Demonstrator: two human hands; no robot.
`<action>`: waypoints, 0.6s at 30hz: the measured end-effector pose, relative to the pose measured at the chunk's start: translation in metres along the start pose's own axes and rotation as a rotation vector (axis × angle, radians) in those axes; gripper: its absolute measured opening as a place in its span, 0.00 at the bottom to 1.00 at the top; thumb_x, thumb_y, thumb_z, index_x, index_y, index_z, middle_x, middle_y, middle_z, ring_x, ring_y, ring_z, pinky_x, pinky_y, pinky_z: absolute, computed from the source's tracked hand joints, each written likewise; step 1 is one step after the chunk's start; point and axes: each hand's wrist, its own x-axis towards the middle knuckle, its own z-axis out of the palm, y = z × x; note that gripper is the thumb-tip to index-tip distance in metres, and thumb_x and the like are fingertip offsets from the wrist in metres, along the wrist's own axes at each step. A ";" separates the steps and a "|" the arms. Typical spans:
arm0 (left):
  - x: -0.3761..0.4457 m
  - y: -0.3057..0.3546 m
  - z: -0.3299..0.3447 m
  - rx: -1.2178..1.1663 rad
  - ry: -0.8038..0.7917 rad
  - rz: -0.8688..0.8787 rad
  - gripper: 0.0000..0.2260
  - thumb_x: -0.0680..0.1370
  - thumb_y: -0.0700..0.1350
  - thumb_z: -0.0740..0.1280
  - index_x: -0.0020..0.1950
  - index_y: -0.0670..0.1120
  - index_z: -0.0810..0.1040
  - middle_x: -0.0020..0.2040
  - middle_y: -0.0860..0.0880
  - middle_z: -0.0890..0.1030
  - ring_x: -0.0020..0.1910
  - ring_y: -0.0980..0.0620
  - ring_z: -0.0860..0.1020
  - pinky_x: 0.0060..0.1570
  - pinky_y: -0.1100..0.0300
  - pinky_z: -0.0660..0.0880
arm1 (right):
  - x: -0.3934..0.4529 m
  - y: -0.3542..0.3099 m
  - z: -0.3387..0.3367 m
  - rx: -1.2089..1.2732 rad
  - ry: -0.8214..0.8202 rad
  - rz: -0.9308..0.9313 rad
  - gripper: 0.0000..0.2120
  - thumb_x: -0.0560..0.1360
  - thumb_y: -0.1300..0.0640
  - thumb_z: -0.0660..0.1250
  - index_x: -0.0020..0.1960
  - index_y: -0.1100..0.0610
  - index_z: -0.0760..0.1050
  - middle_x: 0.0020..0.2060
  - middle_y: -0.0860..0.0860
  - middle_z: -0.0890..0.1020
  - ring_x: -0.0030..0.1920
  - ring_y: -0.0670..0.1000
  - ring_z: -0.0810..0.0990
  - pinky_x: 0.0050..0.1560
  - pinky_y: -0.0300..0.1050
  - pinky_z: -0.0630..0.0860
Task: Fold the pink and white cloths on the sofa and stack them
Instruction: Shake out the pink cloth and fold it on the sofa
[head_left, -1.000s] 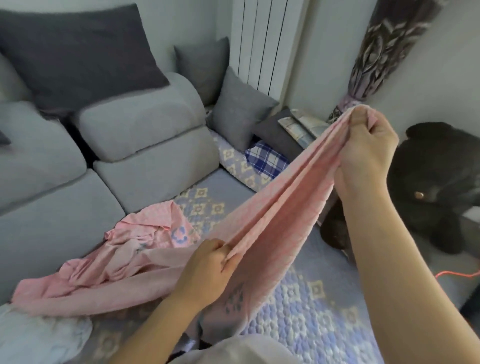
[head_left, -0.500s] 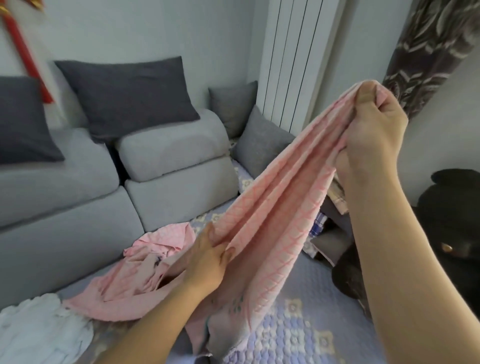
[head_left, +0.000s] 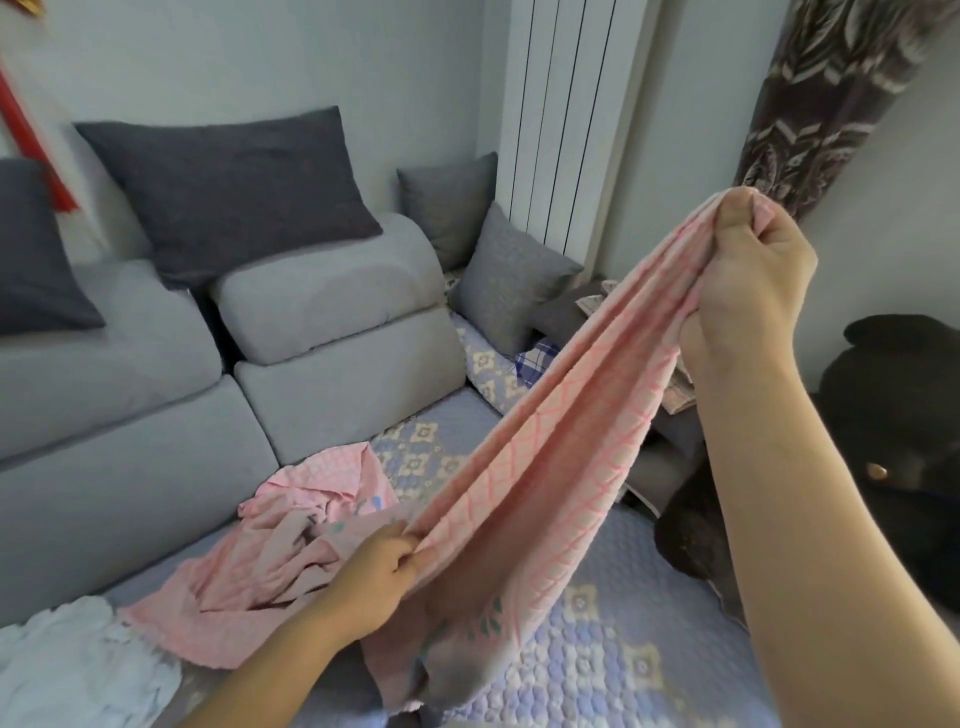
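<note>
Above the quilted sofa seat we stretch the pink cloth: right hand pinches its raised end, left hand grips lower, finding edges. White cloth lies crumpled left.

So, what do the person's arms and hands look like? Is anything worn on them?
Both forearms are bare up to the frame edge, with no sleeves showing. The left hand and right hand carry no gloves, rings, watch or bracelet that I can see.
</note>
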 end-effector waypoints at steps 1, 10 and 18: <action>-0.002 -0.002 0.005 -0.001 -0.013 -0.035 0.10 0.83 0.51 0.63 0.55 0.51 0.84 0.53 0.58 0.80 0.53 0.63 0.78 0.50 0.75 0.70 | 0.002 0.002 -0.002 -0.006 0.013 0.003 0.19 0.83 0.54 0.63 0.33 0.51 0.67 0.28 0.45 0.65 0.30 0.44 0.64 0.32 0.41 0.68; -0.013 -0.014 0.000 -0.062 0.334 -0.146 0.15 0.80 0.39 0.69 0.39 0.59 0.78 0.42 0.57 0.80 0.44 0.59 0.78 0.46 0.64 0.70 | 0.035 0.022 -0.017 -0.175 0.111 0.015 0.17 0.82 0.55 0.62 0.35 0.51 0.68 0.28 0.43 0.65 0.29 0.43 0.64 0.32 0.39 0.66; 0.056 -0.015 -0.167 0.284 0.527 -0.256 0.08 0.80 0.47 0.62 0.56 0.48 0.78 0.51 0.43 0.81 0.50 0.42 0.80 0.54 0.48 0.76 | 0.094 0.077 -0.022 -0.475 0.003 0.367 0.14 0.80 0.59 0.62 0.36 0.51 0.67 0.35 0.48 0.71 0.35 0.50 0.72 0.45 0.43 0.72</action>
